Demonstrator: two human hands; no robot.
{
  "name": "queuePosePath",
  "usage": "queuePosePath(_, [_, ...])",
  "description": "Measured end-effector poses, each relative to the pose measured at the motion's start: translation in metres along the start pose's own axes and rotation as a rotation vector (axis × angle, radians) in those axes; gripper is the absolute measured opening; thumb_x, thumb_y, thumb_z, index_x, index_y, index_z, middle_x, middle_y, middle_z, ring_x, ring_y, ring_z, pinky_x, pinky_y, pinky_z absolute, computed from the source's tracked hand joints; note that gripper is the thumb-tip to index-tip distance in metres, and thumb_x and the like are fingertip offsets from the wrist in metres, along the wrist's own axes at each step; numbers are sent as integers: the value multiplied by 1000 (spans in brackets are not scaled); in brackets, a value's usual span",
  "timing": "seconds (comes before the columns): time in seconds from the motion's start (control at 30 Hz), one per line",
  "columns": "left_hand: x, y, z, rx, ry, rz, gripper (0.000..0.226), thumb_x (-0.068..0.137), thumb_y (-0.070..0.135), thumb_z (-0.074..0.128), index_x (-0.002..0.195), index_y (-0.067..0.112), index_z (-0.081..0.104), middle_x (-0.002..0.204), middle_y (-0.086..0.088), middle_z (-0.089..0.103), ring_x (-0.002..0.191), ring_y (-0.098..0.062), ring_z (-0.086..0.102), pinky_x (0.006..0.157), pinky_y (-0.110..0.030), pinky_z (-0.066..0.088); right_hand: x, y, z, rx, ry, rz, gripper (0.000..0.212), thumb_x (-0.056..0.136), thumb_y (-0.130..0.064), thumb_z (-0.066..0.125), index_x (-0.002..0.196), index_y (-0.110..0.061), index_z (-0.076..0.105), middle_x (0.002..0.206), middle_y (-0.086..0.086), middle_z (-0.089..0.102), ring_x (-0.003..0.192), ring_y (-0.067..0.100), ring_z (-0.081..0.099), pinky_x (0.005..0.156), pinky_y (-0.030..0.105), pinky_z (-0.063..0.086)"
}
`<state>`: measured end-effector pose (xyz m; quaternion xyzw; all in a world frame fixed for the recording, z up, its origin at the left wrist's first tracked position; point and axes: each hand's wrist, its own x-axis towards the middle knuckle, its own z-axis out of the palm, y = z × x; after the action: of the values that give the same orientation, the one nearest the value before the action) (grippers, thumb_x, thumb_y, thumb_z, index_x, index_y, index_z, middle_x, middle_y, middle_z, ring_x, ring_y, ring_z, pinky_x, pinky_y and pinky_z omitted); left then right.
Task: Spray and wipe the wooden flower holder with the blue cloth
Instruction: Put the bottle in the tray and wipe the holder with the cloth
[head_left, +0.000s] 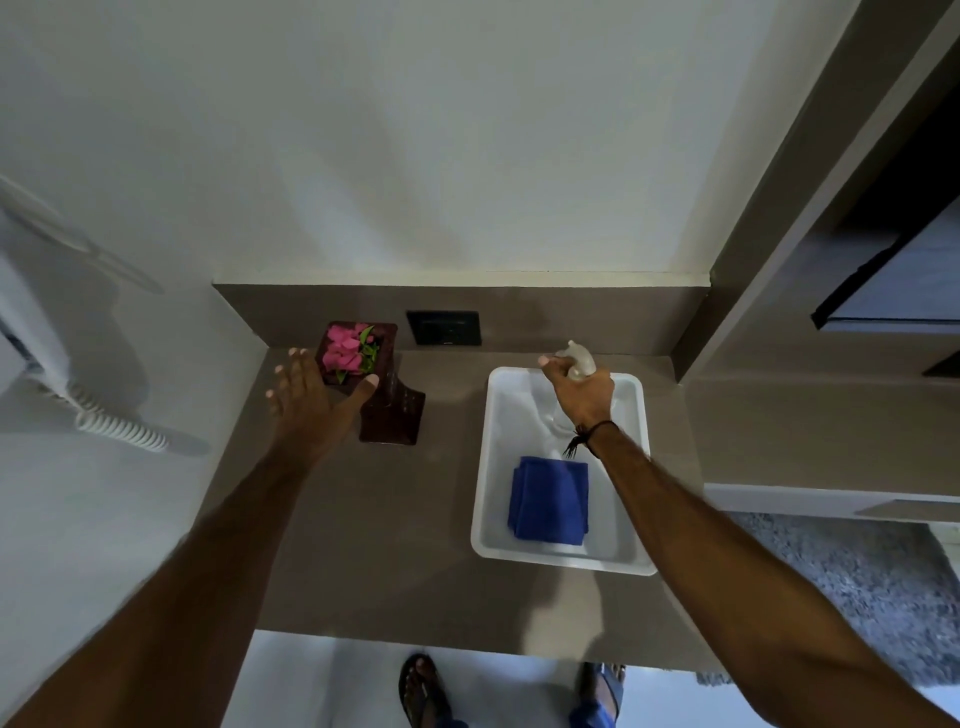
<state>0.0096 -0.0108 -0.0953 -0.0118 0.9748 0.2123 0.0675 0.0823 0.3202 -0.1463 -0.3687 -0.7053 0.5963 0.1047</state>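
Note:
A dark wooden flower holder (393, 410) with pink flowers (344, 352) in its top stands at the back left of the brown counter (405, 519). My left hand (306, 397) is spread open just left of it, the thumb close to its side. A folded blue cloth (549, 500) lies in the near half of a white tray (485, 467). Over the tray's far end, my right hand (579, 392) grips a clear spray bottle (575, 358) by its neck; the bottle's body is largely hidden behind the hand.
A black socket plate (443, 327) sits on the backsplash behind the holder. A white coiled phone cord (119, 423) hangs on the left wall. A brown cabinet (810, 332) rises at the right. My sandalled feet (423, 691) show below the counter edge.

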Motion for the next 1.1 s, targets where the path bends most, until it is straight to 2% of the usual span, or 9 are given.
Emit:
queuePosePath(0.07, [-1,0,0,0,-3,-3,119,72,84,40,160,13,2,170,-15,-2,156,-36,-5,121,-54,-6,-3,1,-2,-52,-35,-29,52,79,-44,79,121,-14,69,107,7,74,101,25,70,89,30,55])
queuePosePath(0.2, [0,0,-1,18,-13,-7,122,70,86,36,159,12,-1,170,-15,-4,156,-37,-5,122,-55,-3,-19,8,-18,-143,-128,-103,72,67,-44,88,130,-31,56,130,-5,59,122,21,57,104,35,48])
queuePosePath(0.3, [0,0,0,4,-12,-13,123,70,87,36,159,12,-3,170,-14,-5,156,-35,-6,122,-54,-4,-42,37,-35,-270,-202,44,110,56,-42,94,146,-19,37,138,4,53,132,28,51,106,39,44])
queuePosePath(0.4, [1,-1,1,-7,-13,-23,126,68,89,36,159,11,-5,170,-13,-5,156,-35,-6,122,-54,-4,-66,69,-46,-597,-405,5,92,56,-33,95,132,-15,45,123,1,54,125,29,54,98,34,46])
queuePosePath(0.53, [2,0,0,-17,-19,-23,125,69,86,41,159,10,-1,170,-15,-2,156,-37,-2,122,-55,-2,-75,68,-38,-944,-503,-52,84,63,-39,90,131,-14,49,134,10,49,125,28,48,105,40,45])
queuePosePath(0.67, [0,9,-6,-73,-4,-69,128,65,82,46,159,7,1,170,-15,-1,156,-35,-1,124,-51,-1,-69,54,-32,-913,-610,92,77,65,-25,91,127,-9,49,129,12,58,119,29,58,96,36,50])
queuePosePath(0.83, [-6,12,-8,-35,-9,-41,121,73,79,46,159,8,0,170,-15,-2,156,-34,-3,123,-51,-2,-63,37,-27,-745,-681,241,58,75,-30,83,122,-4,60,117,13,67,107,29,65,82,32,55])
queuePosePath(0.97, [-10,17,-9,-52,-44,-67,114,82,72,53,159,8,-3,170,-15,-6,156,-35,-7,123,-53,-3,-68,15,-2,-268,-545,310,48,78,-26,80,117,-9,59,114,11,69,104,27,66,88,37,57])
queuePosePath(1.1, [-10,24,-18,39,-74,-85,110,84,71,52,160,10,1,170,-17,-4,156,-37,-6,124,-55,-1,-72,-24,48,-15,-328,267,46,74,-27,77,113,-4,67,112,13,71,105,31,67,93,47,57])
